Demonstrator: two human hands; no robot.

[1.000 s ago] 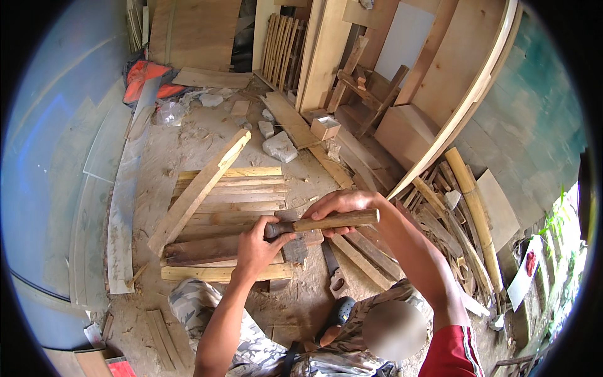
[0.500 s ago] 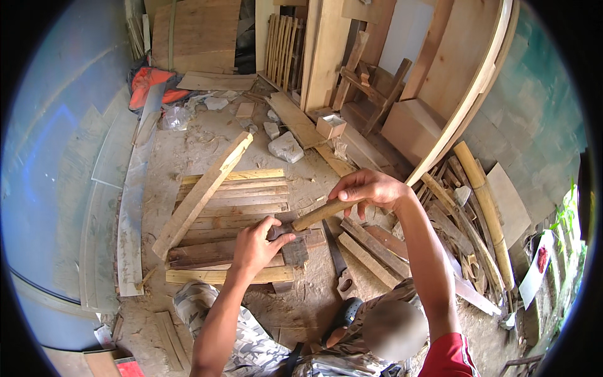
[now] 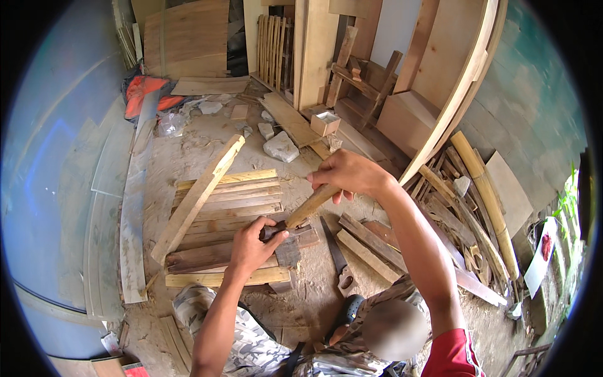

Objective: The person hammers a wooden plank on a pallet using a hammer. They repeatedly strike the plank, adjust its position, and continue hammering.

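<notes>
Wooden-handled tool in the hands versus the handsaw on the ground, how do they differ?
The wooden-handled tool is held in the left hand and right hand; the handsaw lies on the ground, untouched by either. The tool's handle is straight and stick-like; the handsaw's has a hole. The tool's visible dark end is short; the handsaw's dark blade is long. Both have paler handles.

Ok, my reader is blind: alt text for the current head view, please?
A person's left hand grips the dark end of a wooden-handled tool, the right hand its other end, above a row of wooden slats. A handsaw lies on the dusty floor to the right.
</notes>
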